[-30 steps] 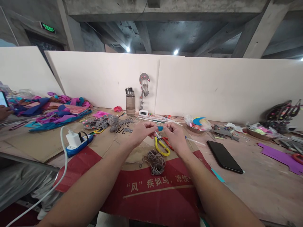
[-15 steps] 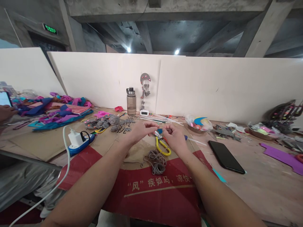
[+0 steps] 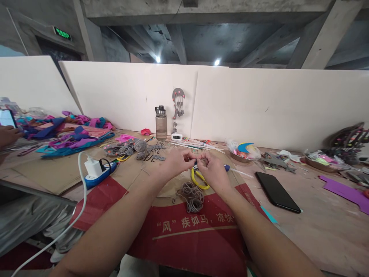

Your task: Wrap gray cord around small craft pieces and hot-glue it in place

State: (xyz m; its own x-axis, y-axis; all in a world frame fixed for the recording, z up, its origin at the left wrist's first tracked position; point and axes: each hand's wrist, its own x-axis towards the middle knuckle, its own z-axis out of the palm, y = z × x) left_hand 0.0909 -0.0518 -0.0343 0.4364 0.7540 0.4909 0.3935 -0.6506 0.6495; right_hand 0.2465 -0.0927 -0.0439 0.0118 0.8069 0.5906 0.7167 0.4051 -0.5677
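My left hand [image 3: 181, 161] and my right hand [image 3: 211, 166] meet fingertip to fingertip above the cardboard. Both are closed in a pinch around something small and dark that I cannot make out, mostly hidden by the fingers. Beneath them lie scissors with yellow handles [image 3: 200, 179], their blades partly covered by my hands. A blue-ended tool [image 3: 226, 167] pokes out past my right hand. Closer to me, a loose bundle of grey cord [image 3: 192, 197] rests on the red and brown cardboard sheet [image 3: 198, 246].
A water bottle [image 3: 161, 124] and small white clock [image 3: 177, 137] stand by the white partition. Grey felt pieces and yarn [image 3: 140, 146] lie left, near a blue power strip [image 3: 100, 176]. A black phone [image 3: 277, 191] is right. Another person's hand [image 3: 8, 136] shows far left.
The fingers of my left hand have closed from a looser, stretched pose and come against my right fingertips. The small blue piece seen between the hands is now mostly covered.
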